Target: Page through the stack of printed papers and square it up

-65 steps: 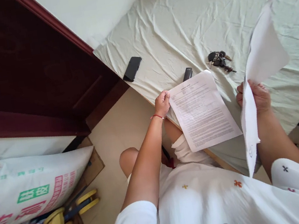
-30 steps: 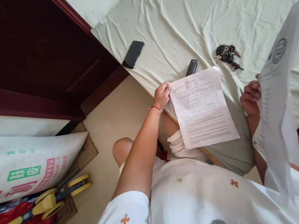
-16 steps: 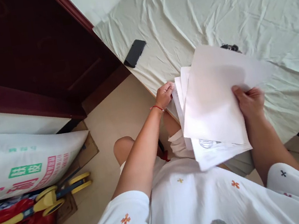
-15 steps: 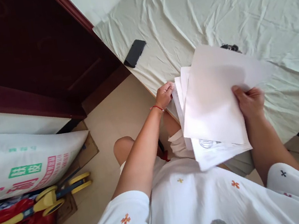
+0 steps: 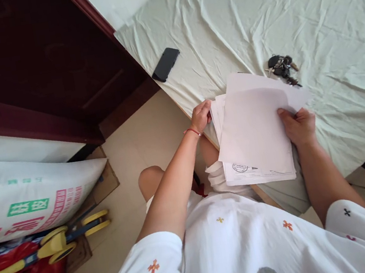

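Note:
Several sheets of paper (image 5: 252, 125) lie loosely stacked between my hands, over the near edge of the cloth-covered surface. The top sheet is blank on the side I see and sits askew. Below it a printed sheet (image 5: 244, 175) shows a round black stamp and lines of print. My left hand (image 5: 202, 116) is closed on the left edge of the lower sheets. My right hand (image 5: 300, 126) grips the right side of the papers, thumb on top and fingers hidden underneath. Just beyond the papers lies a bunch of keys (image 5: 283, 66).
A pale green cloth (image 5: 336, 38) with wrinkles covers the surface. A dark phone or case (image 5: 166, 64) rests near its left edge. On the floor at left are a large printed sack (image 5: 35, 192) and a yellow-and-red wheeled toy (image 5: 53, 249), beside a dark red wooden panel (image 5: 35, 63).
My right hand has moved slightly left and the papers have come closer together. The top sheet has shifted left, uncovering the keys. My left hand has stayed nearly still.

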The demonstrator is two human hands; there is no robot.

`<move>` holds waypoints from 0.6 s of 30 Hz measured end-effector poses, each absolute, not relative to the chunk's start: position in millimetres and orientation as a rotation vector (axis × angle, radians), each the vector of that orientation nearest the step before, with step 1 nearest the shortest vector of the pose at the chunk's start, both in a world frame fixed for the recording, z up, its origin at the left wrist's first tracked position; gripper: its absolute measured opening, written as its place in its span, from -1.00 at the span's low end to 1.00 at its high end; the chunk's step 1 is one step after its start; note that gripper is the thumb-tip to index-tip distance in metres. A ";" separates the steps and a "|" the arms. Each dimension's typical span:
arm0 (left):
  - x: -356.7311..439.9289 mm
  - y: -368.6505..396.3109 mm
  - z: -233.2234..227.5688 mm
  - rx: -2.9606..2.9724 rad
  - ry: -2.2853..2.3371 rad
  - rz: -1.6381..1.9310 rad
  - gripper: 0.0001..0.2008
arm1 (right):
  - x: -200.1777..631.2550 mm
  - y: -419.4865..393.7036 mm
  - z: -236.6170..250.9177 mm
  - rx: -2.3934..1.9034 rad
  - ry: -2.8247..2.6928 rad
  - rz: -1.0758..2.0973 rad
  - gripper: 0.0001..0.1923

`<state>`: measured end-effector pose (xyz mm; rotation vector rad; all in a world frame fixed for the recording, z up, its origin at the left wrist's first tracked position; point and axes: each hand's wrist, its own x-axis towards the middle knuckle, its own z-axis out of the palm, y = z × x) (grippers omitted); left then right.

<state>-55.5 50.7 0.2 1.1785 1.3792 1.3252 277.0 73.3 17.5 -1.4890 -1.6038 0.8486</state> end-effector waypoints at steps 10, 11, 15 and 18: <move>-54.2 50.9 6.4 1.383 1.472 1.255 -0.29 | 276.2 75.4 13.3 -1.487 -1.615 0.822 -0.68; -54.3 51.4 5.8 1.407 1.497 1.254 -0.29 | 276.4 75.7 13.2 -1.493 -1.617 0.805 -0.68; -54.7 52.9 2.1 1.452 1.558 1.260 -0.30 | 280.1 77.6 13.1 -1.544 -1.601 0.690 -0.67; -55.2 52.8 1.0 1.461 1.576 1.264 -0.32 | 284.1 79.9 17.1 -1.542 -1.458 0.645 -0.65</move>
